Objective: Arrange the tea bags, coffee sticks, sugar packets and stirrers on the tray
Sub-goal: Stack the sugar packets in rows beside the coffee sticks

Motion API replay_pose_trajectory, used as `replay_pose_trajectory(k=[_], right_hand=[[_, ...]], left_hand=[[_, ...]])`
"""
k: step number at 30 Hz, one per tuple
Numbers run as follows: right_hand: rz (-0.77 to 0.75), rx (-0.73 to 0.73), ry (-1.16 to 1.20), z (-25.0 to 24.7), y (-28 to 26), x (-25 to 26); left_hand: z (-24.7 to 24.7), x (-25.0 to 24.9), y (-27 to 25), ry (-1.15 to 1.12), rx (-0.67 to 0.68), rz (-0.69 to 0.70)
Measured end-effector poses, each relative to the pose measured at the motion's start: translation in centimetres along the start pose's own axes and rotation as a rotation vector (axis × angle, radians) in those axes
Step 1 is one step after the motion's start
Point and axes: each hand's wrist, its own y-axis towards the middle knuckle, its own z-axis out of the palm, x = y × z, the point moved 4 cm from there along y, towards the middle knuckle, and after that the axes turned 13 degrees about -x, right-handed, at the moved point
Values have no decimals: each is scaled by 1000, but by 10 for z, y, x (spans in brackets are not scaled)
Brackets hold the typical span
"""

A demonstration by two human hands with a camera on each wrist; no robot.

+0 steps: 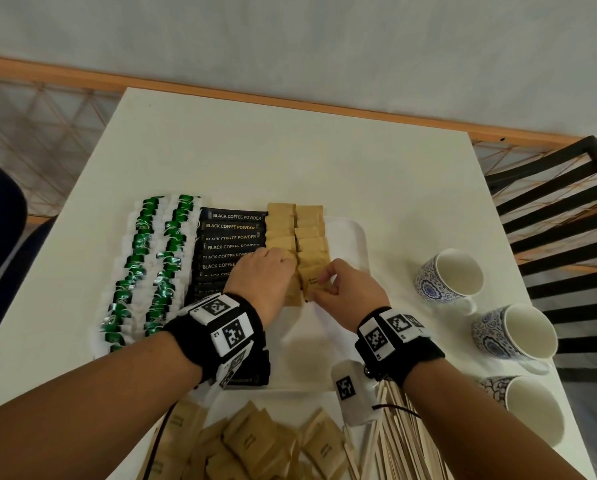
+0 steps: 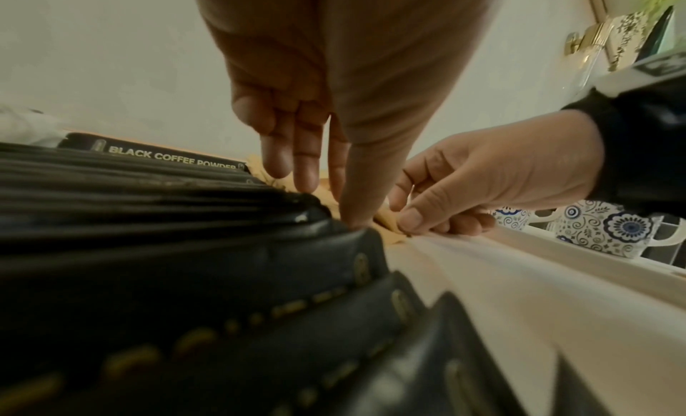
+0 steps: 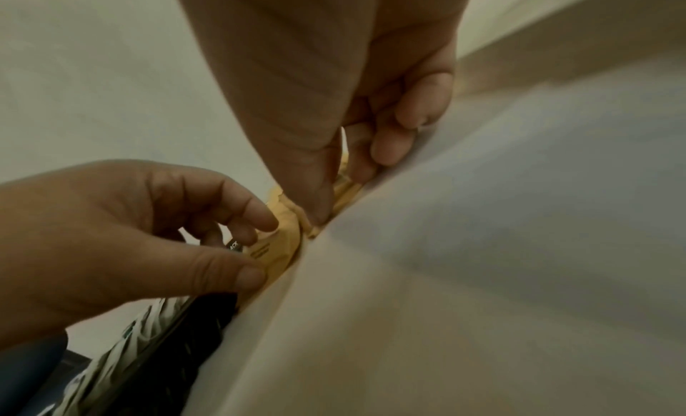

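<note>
Loose sugar packets (image 1: 255,441) near edge | hands (image 1: 304,282) at tray (image 1: 350,237) rows

Both hands (image 1: 302,282) at brown sugar packets (image 1: 310,244) on white tray (image 1: 349,237), beside coffee sticks (image 1: 233,237).

We are losing the nearer coffee sticks (image 1: 217,271) beneath our left hand (image 1: 262,282) and its wrist band. Our fingers (image 1: 328,275) are covering part of the sugar packet (image 1: 312,284), so its print is staying unreadable. Nearer than the fingers, loose packets (image 1: 255,445) and stirrers (image 1: 397,441) are running off the bottom edge.
</note>
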Motion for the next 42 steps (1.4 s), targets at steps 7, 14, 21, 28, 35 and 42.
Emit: replay_pose_trajectory(k=[7, 14, 21, 28, 35, 42], right_hand=[[13, -11, -51, 2, 5, 7], [131, -83, 52, -3, 1, 2], [46, -31, -13, -1, 2, 7], [22, -20, 5, 1, 3, 7], [-61, -69, 50, -19, -29, 3], [-276, 112, -43, -19, -112, 10]], left_hand=[[4, 2, 1, -95, 45, -36], [6, 9, 0, -248, 27, -101], [8, 11, 1, -277, 13, -99], [5, 12, 0, -284, 6, -93], [-26, 26, -35, -346, -94, -82], [-31, 52, -131, -305, 70, -22]])
